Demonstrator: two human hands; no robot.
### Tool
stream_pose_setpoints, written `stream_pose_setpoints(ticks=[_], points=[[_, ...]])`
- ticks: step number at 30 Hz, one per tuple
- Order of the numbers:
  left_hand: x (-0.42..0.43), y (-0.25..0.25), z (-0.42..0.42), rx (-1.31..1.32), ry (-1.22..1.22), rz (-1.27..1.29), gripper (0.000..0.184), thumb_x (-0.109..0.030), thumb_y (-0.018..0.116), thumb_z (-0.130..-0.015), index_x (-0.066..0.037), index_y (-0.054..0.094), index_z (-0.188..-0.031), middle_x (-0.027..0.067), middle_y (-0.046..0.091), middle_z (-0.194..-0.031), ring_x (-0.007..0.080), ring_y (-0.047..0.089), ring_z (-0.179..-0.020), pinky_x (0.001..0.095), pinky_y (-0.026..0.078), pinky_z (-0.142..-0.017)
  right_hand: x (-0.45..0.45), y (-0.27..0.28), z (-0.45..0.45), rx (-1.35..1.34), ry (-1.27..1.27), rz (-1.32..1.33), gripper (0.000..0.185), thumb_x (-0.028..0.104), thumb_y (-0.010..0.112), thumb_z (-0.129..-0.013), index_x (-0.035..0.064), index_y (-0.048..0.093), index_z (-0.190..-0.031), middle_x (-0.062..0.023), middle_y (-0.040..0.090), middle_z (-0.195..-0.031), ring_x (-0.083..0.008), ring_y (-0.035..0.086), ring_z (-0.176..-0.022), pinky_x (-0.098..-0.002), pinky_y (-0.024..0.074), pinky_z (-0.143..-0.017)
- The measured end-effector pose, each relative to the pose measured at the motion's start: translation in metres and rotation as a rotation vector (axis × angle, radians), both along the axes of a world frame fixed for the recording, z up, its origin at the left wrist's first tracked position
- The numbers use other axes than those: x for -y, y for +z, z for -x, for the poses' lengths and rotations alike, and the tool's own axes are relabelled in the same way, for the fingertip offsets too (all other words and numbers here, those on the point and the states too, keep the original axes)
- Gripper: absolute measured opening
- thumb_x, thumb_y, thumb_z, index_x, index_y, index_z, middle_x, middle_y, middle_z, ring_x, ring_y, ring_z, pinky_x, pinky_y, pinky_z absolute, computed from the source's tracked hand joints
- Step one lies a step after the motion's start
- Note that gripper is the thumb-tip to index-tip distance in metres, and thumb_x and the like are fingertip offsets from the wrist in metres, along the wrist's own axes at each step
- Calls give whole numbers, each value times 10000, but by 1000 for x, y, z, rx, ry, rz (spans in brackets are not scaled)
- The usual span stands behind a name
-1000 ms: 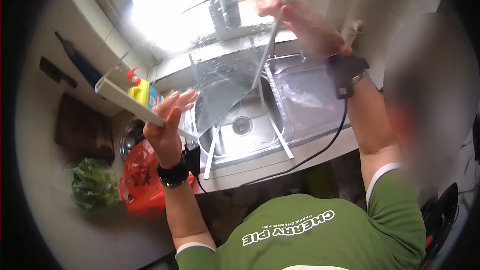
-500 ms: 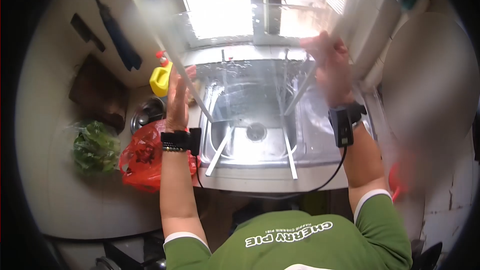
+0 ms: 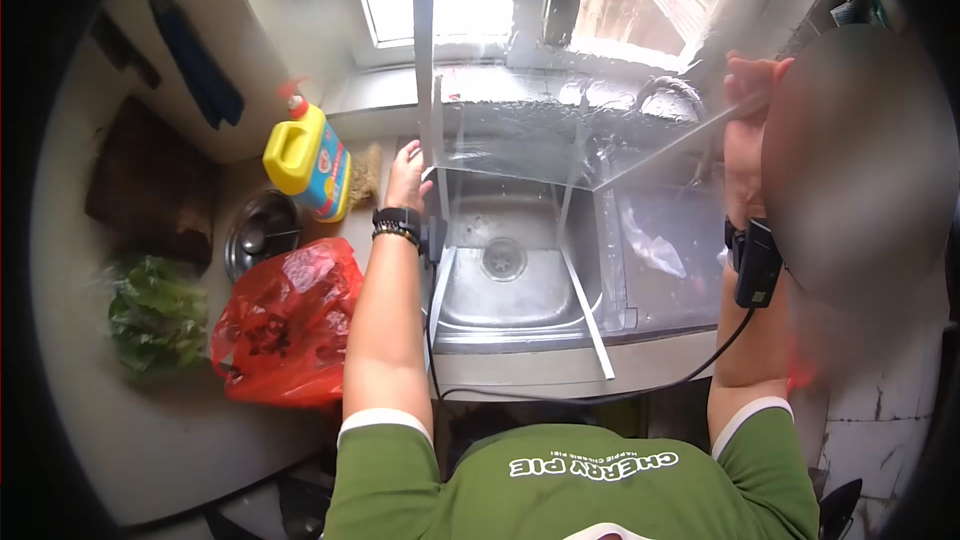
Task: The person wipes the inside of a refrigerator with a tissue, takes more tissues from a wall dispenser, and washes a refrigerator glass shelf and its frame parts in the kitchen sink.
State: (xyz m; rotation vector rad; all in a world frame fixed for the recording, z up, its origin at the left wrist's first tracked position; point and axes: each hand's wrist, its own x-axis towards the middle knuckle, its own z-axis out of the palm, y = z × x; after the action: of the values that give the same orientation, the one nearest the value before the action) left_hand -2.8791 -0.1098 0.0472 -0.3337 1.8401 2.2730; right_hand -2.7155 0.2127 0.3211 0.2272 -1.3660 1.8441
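A wet, see-through panel [image 3: 510, 145] with pale edge strips is held up over the metal sink [image 3: 470, 295]. It could be glass or plastic; I cannot tell which. My left hand [image 3: 406, 180] grips its left edge, fingers curled beside the upright strip. On the far right, my right hand [image 3: 748, 135] is closed around the end of the slanting right strip. A grey blur partly covers that hand's outer side. Pale strips [image 3: 588, 312] also run across the sink's front; whether they belong to the panel is unclear.
Left of the sink stand a yellow detergent bottle [image 3: 292, 155], a brown scrubber [image 3: 364, 176], a metal bowl [image 3: 240, 245], a red plastic bag [image 3: 285, 340] and leafy greens [image 3: 155, 315]. A knife [image 3: 125, 50] hangs on the wall. A cable [image 3: 600, 395] trails between my wrists.
My right hand has moved right and the panel has turned with it. My left hand has shifted right and slightly down. The view has also shifted, showing more of the detergent bottle.
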Motion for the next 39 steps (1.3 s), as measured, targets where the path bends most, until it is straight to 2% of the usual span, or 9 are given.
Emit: stream_pose_setpoints(ticks=[3,8,11,15,19,27,30,33,39], points=[[-13,5,8,2,-52,51,668,-296,679,-790,-157,348,-1354,55,334,-1404,204,337,-1261,471,289,-954,-3,-2,3,43,-46,46,324,419,637,-828,97,605,-822,-73,674,-797,-205,605,-934,-322,376,-876],[-19,-51,61,-222,-203,149,608,-263,677,-799,-45,421,-1306,119,512,-1245,200,462,-1155,375,345,-956,-12,-12,3,50,-67,17,373,451,635,-815,78,628,-827,-69,662,-804,-213,580,-970,-307,395,-844],[-25,-41,65,-250,-214,218,554,-258,671,-809,-34,465,-1272,99,571,-1162,202,523,-1068,315,394,-906,-17,-14,2,57,-56,18,380,442,606,-838,64,634,-826,-86,659,-829,-232,576,-969,-316,419,-819],[-31,-72,88,-418,-141,308,344,-196,653,-828,-39,533,-1109,71,604,-994,141,577,-848,258,464,-686,-23,-18,-1,47,-19,2,374,433,578,-860,64,629,-829,-91,659,-823,-243,571,-966,-327,421,-817],[-43,-67,82,-147,-3,-388,193,-165,642,-846,-66,564,-992,30,588,-835,140,578,-749,273,485,-660,-17,-17,-7,32,49,11,253,350,648,-822,99,626,-836,-52,651,-825,-236,566,-957,-327,401,-796],[-32,-31,65,-479,-43,-196,147,-209,595,-891,-63,575,-888,47,619,-822,145,586,-757,281,478,-761,-18,-27,-14,58,118,33,226,366,622,-841,141,609,-857,-25,637,-811,-203,555,-912,-325,383,-739],[-35,-28,59,-316,23,-367,161,-227,597,-890,-69,590,-863,52,629,-819,151,590,-753,280,467,-773,-20,-34,-12,46,142,48,317,416,582,-860,101,601,-831,-67,640,-780,-225,545,-908,-322,388,-752],[-35,-23,51,-321,45,-274,161,-222,594,-891,-67,599,-845,54,627,-803,162,592,-760,291,467,-761,-16,-34,-14,46,127,76,364,437,556,-874,79,593,-816,-83,641,-756,-234,536,-894,-320,392,-759],[-30,-19,40,-405,72,-459,107,-161,585,-892,-54,579,-901,64,622,-807,180,593,-774,293,459,-759,-24,-30,-24,21,218,117,365,436,548,-876,80,585,-803,-76,634,-728,-221,529,-867,-326,393,-762]])
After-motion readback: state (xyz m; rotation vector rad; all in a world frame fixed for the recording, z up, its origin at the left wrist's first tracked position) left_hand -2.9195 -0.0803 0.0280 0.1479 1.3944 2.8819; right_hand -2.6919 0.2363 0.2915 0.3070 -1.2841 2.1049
